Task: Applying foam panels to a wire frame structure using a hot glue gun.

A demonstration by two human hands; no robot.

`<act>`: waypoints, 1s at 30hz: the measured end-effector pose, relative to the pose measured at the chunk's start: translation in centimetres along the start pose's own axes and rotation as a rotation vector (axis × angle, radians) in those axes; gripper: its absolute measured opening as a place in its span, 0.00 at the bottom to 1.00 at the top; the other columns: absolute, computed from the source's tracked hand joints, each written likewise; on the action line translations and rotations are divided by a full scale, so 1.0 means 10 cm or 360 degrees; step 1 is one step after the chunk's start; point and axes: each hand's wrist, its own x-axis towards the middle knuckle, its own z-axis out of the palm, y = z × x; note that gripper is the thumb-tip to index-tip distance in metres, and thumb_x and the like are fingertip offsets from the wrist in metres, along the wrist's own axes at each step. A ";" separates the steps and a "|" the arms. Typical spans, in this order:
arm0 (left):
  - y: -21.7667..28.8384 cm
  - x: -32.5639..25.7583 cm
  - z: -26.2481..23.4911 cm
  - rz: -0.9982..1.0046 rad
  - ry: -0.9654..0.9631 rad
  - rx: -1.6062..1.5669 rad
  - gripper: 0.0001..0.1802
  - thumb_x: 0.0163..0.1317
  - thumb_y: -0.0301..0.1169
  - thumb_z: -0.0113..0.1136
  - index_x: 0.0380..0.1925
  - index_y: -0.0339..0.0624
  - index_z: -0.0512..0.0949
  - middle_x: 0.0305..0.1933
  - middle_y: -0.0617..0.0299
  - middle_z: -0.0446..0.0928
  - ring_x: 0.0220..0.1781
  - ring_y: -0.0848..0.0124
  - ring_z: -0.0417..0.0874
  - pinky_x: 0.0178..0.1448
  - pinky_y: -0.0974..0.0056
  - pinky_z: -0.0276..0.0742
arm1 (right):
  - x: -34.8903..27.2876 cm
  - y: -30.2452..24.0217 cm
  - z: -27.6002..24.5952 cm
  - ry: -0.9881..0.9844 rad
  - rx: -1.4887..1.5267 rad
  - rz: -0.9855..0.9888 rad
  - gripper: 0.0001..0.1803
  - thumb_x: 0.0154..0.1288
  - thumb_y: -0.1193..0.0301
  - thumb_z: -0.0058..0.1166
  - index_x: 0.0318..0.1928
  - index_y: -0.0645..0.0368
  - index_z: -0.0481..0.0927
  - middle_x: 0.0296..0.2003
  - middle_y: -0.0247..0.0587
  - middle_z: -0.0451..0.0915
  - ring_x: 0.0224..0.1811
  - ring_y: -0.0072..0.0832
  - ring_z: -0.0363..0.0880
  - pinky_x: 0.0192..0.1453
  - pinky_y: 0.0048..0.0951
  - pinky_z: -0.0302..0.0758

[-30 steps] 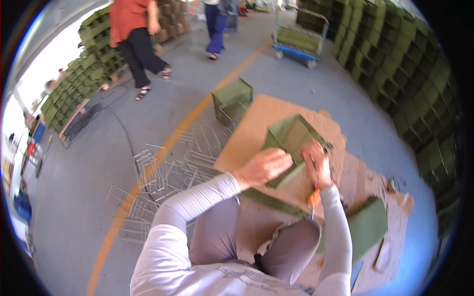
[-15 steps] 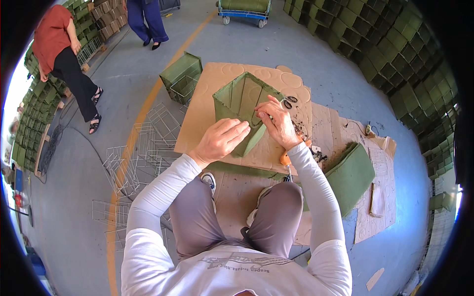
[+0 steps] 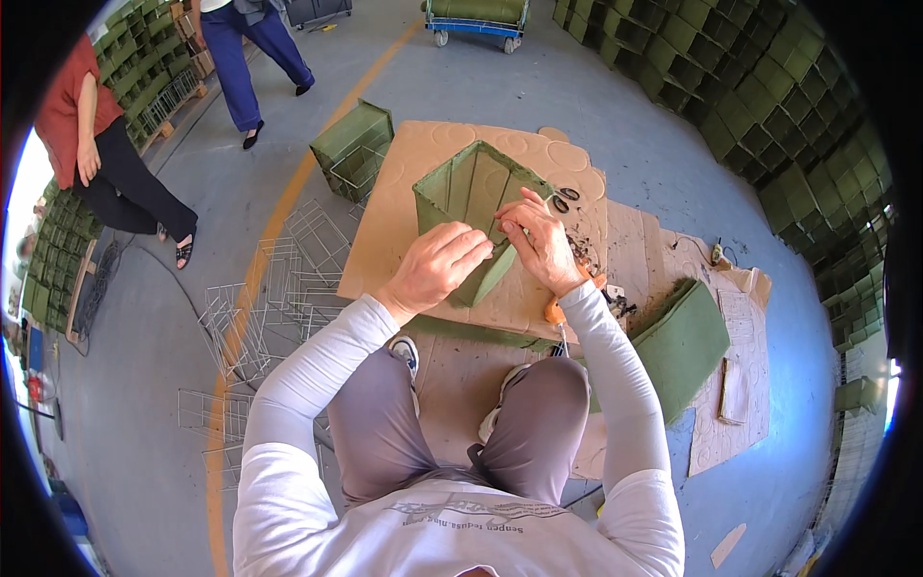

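A green fabric box (image 3: pixel 452 192) with an open top and stiff edges stands tilted on a cardboard-covered surface (image 3: pixel 385 250) in front of me. Over its near right side, my left hand (image 3: pixel 442 266) and my right hand (image 3: pixel 540 247) come close together. Both sets of fingers are pinched; whatever lies between them is too small or hidden to make out. Black-handled scissors (image 3: pixel 565 200) rest just beyond my right hand. Below my right wrist lies an orange-handled tool (image 3: pixel 555 311).
Wire frames (image 3: pixel 279 288) lie on the floor at left, near another green box (image 3: pixel 356 135). Folded green fabric (image 3: pixel 683 346) sits at right, beside black scraps (image 3: pixel 620 306). Two people (image 3: pixel 106 144) (image 3: pixel 245 58) stand far left. Stacked green boxes (image 3: pixel 731 96) line the right; a blue cart (image 3: pixel 476 27) is ahead.
My left hand has shifted slightly up and right, closer to my right hand. At far left, the person in red has moved left and the one in blue trousers has stepped nearer.
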 end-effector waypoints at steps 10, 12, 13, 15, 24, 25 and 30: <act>-0.28 0.37 -0.10 -0.0078 -0.0702 -0.0434 0.05 0.56 0.27 0.65 0.30 0.38 0.79 0.34 0.59 0.77 0.42 0.62 0.78 0.46 0.59 0.79 | 0.10 -0.01 -0.09 -0.0187 -0.0010 0.0058 0.03 0.64 0.77 0.54 0.35 0.64 0.79 0.29 0.46 0.81 0.35 0.45 0.81 0.71 0.50 0.67; -0.34 0.43 -0.06 -0.0105 -0.0845 -0.0475 0.06 0.57 0.28 0.65 0.30 0.38 0.80 0.34 0.57 0.78 0.41 0.60 0.79 0.46 0.57 0.78 | 0.11 -0.02 -0.08 -0.0223 0.0018 0.0037 0.03 0.64 0.77 0.54 0.34 0.64 0.79 0.27 0.46 0.80 0.34 0.45 0.81 0.71 0.50 0.68; -0.35 0.43 0.03 -0.0029 -0.0802 -0.0533 0.06 0.59 0.29 0.64 0.30 0.38 0.80 0.33 0.57 0.78 0.41 0.59 0.79 0.46 0.57 0.78 | 0.09 0.01 -0.12 -0.0248 -0.0023 0.0064 0.03 0.63 0.78 0.55 0.34 0.64 0.80 0.27 0.46 0.80 0.34 0.45 0.82 0.71 0.50 0.68; -0.36 0.48 0.06 0.0067 -0.0712 -0.0625 0.07 0.61 0.30 0.62 0.30 0.38 0.81 0.34 0.57 0.79 0.42 0.59 0.80 0.48 0.56 0.78 | 0.02 0.04 -0.25 -0.0195 -0.0055 0.0095 0.03 0.63 0.79 0.54 0.35 0.65 0.81 0.29 0.45 0.83 0.33 0.45 0.83 0.73 0.50 0.66; -0.22 0.02 -0.46 -0.0285 0.0040 -0.0185 0.11 0.53 0.20 0.65 0.38 0.35 0.84 0.42 0.58 0.82 0.45 0.62 0.82 0.46 0.61 0.82 | -0.18 -0.44 -0.06 0.0219 -0.0568 -0.0379 0.11 0.57 0.78 0.64 0.41 0.63 0.80 0.42 0.43 0.83 0.51 0.38 0.82 0.64 0.47 0.74; -0.19 -0.02 -0.43 -0.0214 -0.0007 -0.0098 0.11 0.52 0.21 0.67 0.38 0.36 0.84 0.43 0.59 0.83 0.46 0.62 0.83 0.47 0.61 0.82 | -0.23 -0.49 0.01 0.0212 -0.0609 -0.0378 0.13 0.57 0.77 0.65 0.43 0.62 0.80 0.43 0.43 0.83 0.52 0.39 0.81 0.64 0.47 0.74; -0.24 -0.01 -0.22 -0.0026 -0.0102 -0.0011 0.14 0.50 0.21 0.68 0.39 0.36 0.85 0.45 0.60 0.83 0.50 0.64 0.82 0.53 0.63 0.83 | -0.23 -0.49 0.19 0.0229 -0.0742 -0.0309 0.16 0.56 0.76 0.66 0.46 0.61 0.78 0.45 0.44 0.81 0.54 0.39 0.80 0.65 0.48 0.73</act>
